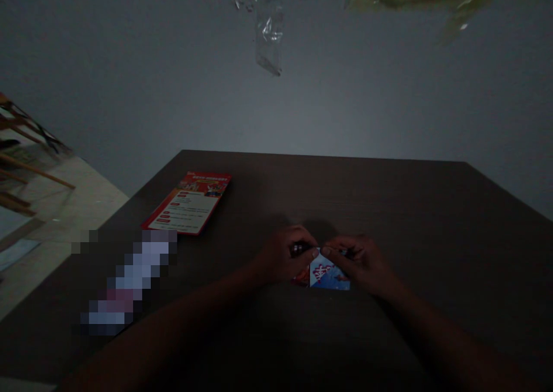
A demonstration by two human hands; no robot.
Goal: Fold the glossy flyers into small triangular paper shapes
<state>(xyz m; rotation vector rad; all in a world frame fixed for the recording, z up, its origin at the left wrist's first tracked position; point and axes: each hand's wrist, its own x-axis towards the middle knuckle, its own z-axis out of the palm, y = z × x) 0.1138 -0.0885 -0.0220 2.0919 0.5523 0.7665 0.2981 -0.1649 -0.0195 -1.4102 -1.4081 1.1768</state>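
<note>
A small printed paper piece point(330, 278), blue and white with red lettering and a darker red part at its left, is between my hands, low over the dark table point(268, 334). My left hand point(294, 253) pinches its upper edge from the left, thumb and finger pressed together. From the right, my right hand point(356, 259) pinches the same edge, its thumb close to the left one. The fingers cover much of the paper's top. Whether it is a folded sheet or a card I cannot tell in this dim light.
A red and white printed booklet or stack of sheets point(190, 204) lies at the table's left. Nearer to me, a long item point(133, 282) is blurred out by pixels. Behind the table stands a pale wall point(345, 92) with clear plastic point(268, 34) hanging on it.
</note>
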